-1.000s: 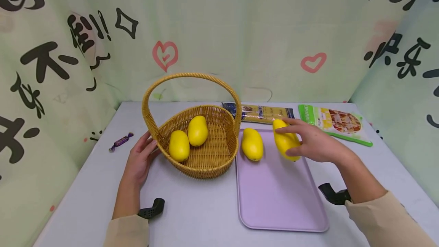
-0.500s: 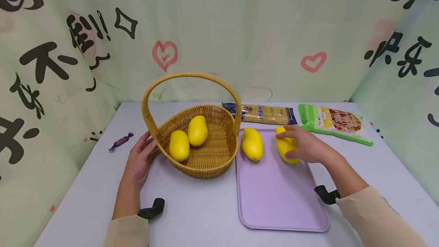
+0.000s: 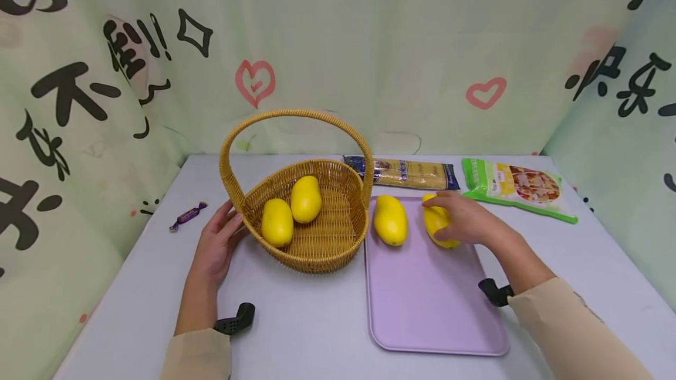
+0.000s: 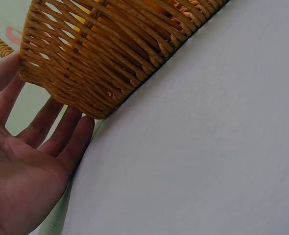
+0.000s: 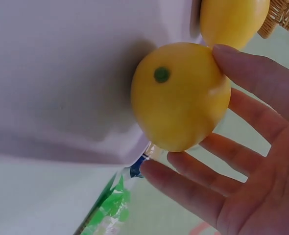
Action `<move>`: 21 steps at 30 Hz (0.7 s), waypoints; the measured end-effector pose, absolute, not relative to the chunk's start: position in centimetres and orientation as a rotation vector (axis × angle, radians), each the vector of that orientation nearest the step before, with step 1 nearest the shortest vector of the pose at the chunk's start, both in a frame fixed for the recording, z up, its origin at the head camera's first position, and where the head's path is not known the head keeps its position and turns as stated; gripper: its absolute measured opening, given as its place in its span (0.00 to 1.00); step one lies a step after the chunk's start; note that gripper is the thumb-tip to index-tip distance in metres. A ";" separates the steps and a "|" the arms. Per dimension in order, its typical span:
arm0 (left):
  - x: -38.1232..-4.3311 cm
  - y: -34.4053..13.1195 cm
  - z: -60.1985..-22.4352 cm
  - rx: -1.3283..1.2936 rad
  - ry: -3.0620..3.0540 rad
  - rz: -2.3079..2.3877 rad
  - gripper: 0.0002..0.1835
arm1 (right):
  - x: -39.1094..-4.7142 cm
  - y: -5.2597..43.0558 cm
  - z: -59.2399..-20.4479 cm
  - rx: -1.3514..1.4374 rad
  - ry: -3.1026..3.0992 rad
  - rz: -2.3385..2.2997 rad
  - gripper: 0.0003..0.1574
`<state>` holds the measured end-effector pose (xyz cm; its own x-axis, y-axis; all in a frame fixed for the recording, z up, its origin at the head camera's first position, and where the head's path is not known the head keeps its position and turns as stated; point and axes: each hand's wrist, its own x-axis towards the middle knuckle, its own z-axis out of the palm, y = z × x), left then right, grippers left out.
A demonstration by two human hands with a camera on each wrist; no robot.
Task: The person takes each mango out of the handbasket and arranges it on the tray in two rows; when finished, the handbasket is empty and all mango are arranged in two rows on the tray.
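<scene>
Touching the basket (image 3: 317,265) is left hand (image 3: 215,245); holding yellow fruit (image 3: 437,223), right hand (image 3: 467,219).

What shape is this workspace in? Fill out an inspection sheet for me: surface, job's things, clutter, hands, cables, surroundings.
Surface: white table, with a purple tray lying on it.
Job's things: basket holding two yellow fruits; third fruit on the tray; fourth fruit at the tray's far right, contact with the tray unclear.
Clutter: candy left of the basket; gold packet and green packet beyond the tray.
Hands: left hand touches the basket's side; right hand grips the fourth fruit.
Cables: nothing seen.
Surroundings: pale green printed curtain behind and at both sides.
</scene>
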<state>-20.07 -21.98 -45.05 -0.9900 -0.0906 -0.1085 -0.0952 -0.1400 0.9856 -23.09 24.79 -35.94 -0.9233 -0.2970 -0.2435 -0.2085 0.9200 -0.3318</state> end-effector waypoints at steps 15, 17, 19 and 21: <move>-20.1 -22.1 -45.0 -0.218 2.053 2.380 0.33 | -23.3 25.0 -36.0 -0.407 2.794 -0.481 0.34; -20.0 -22.0 -44.9 -0.224 2.052 2.378 0.33 | -23.3 25.1 -35.7 -0.397 2.788 -0.495 0.34; -20.0 -22.0 -44.9 -0.223 2.056 2.373 0.33 | -23.2 25.1 -35.3 -0.383 2.788 -0.512 0.33; -20.0 -21.9 -44.8 -0.216 2.058 2.377 0.33 | -23.2 25.1 -34.8 -0.381 2.798 -0.528 0.33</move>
